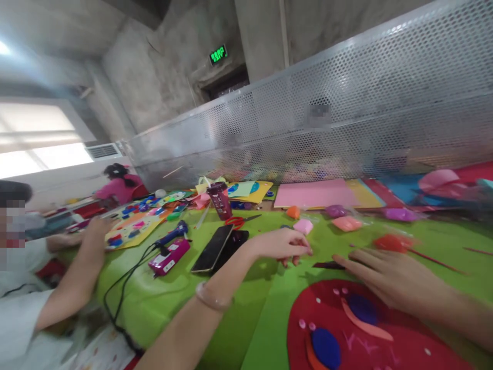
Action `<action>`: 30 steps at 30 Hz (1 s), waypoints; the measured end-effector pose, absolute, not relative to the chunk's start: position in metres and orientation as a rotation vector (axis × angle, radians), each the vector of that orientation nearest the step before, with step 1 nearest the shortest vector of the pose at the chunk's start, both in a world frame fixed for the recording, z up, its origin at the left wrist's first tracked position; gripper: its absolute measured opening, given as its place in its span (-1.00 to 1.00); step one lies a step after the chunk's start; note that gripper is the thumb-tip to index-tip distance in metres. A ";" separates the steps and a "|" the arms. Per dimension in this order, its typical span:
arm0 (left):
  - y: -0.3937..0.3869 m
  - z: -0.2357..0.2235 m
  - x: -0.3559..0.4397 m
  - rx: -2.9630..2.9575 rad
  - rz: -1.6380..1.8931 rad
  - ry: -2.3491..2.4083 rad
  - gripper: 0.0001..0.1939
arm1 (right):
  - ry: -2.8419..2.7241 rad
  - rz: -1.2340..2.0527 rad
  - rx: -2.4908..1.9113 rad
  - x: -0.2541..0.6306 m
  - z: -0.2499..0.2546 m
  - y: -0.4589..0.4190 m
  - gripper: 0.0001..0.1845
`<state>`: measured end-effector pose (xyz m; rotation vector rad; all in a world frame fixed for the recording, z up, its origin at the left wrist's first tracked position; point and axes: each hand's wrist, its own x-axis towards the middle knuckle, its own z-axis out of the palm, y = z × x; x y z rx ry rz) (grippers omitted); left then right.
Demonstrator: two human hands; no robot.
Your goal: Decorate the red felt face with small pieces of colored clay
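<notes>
My left hand [283, 244] hovers over the green table covering, its fingers bent and closed together. Anything small between the fingertips is too blurred to make out. Just beyond it lies a lump of pink clay [303, 226]. My right hand [379, 270] is low over the table, with a slim dark pointed tool [326, 265] sticking out leftward from under its thumb and fingers. Below both hands a round dark-red sheet [346, 341] lies on a green sheet [265, 329]. It bears blue ovals [325, 348], orange curved strips [364, 324] and small pink dots.
Bagged clay [395, 242] and pink paper [310, 193] lie toward the mesh partition [346, 103]. Left of my hands are phones [217, 249], red-handled scissors [235, 222], a cup [219, 200], a glue gun [173, 233] and a corded pink power strip [169, 257]. A co-worker's arm [82, 277] is farther left.
</notes>
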<state>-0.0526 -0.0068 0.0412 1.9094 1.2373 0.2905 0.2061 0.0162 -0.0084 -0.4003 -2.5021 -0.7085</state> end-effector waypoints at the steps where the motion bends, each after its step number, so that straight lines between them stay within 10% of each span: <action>1: -0.001 0.034 -0.048 1.942 0.292 1.248 -0.74 | -2.522 -0.734 -0.347 0.206 -0.007 0.016 -0.52; 30: -0.028 0.014 -0.045 2.434 0.300 1.145 -0.80 | -2.439 -0.755 -0.309 0.205 -0.005 0.009 -0.54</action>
